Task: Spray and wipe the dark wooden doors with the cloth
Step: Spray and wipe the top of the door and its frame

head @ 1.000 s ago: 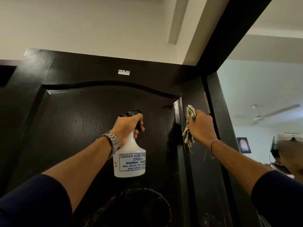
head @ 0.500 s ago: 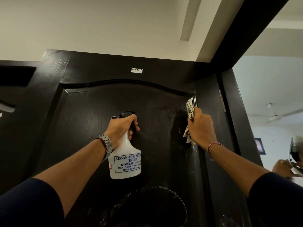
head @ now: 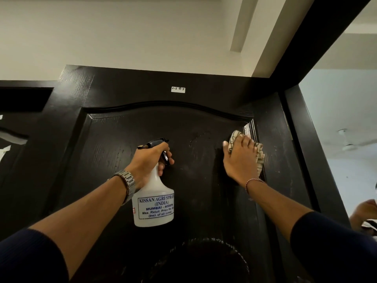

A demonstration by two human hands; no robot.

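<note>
both hands are busy: right hand presses the soft, limp cloth flat on the door, left hand grips the light plastic spray bottle by its neck.

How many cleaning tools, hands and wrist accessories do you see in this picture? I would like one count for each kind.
Cleaning tools: 2, the spray bottle and the cloth
Hands: 2, the left hand and the right hand
Wrist accessories: 2, the watch and the bracelet
Total: 6
</note>
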